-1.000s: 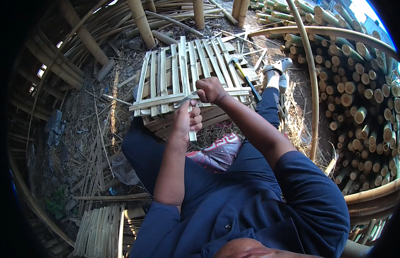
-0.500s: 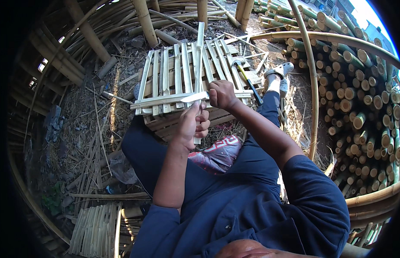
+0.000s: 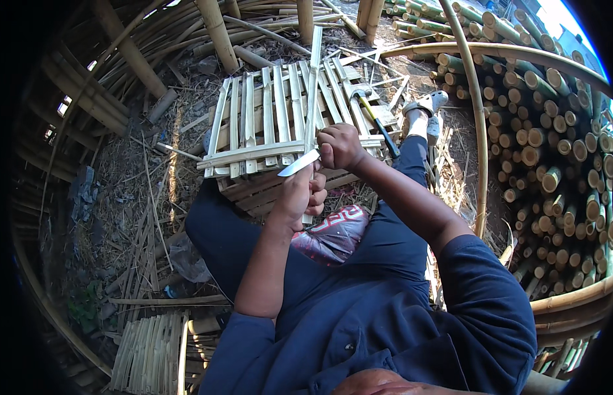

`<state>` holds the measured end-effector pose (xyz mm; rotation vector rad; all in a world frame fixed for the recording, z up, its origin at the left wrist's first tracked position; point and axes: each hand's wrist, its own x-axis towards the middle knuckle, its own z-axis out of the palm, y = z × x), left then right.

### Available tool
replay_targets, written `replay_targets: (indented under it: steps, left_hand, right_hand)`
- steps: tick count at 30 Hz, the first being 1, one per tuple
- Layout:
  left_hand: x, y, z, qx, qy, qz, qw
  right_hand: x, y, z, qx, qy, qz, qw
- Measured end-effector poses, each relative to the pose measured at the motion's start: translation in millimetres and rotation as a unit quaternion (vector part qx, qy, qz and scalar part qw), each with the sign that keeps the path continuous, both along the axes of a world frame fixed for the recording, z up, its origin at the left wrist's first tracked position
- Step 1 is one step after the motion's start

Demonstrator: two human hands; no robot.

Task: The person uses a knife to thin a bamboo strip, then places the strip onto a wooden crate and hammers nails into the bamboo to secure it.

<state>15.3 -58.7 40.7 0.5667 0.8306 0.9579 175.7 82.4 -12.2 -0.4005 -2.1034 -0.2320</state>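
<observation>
Over the lap: a bamboo slat (image 3: 312, 85) stands nearly upright, running from the hands up across the slatted panel (image 3: 254, 131).
Left hand (image 3: 300, 194): fingers curled tight around the lower end of the slat.
Right hand (image 3: 338, 146): fist closed on a knife, its blade (image 3: 298, 163) pointing left, edge laid against the slat just above the left hand.
Slatted panel: pale strips nailed side by side, resting on a stack beyond the knees.
Hammer (image 3: 372, 115): lies on the panel's right part, near the right hand.
Bamboo poles (image 3: 550, 131): piled at the right, cut ends showing.
Foot (image 3: 422, 108): in a sandal, beside the hammer.
</observation>
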Motion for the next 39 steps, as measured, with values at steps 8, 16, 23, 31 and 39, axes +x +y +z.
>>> replay_targets:
  steps: [8, 16, 23, 31, 39]
  left_hand:
    - [6.9, 4.5, -2.9, 0.015, 0.025, 0.02, 0.999]
    - [7.2, -0.2, -0.3, 0.01, 0.017, 0.015, 1.0]
    - [17.7, -2.5, -1.4, -0.025, -0.033, -0.014, 0.999]
    - [5.6, 5.1, -3.4, 0.003, 0.0, 0.027, 1.0]
    - [27.7, -7.9, -4.0, 0.01, 0.066, 0.04, 0.997]
  right_hand:
    - [-9.1, 11.7, -0.6, 0.036, 0.027, -0.028, 0.999]
    - [-17.6, 39.8, -13.6, 0.023, 0.032, -0.126, 0.991]
    - [50.4, 86.5, 10.2, -0.176, 0.042, -0.386, 0.904]
    - [3.9, -27.3, 9.5, -0.167, 0.002, -0.121, 0.979]
    - [18.7, 19.8, -20.8, -0.047, -0.011, -0.109, 0.993]
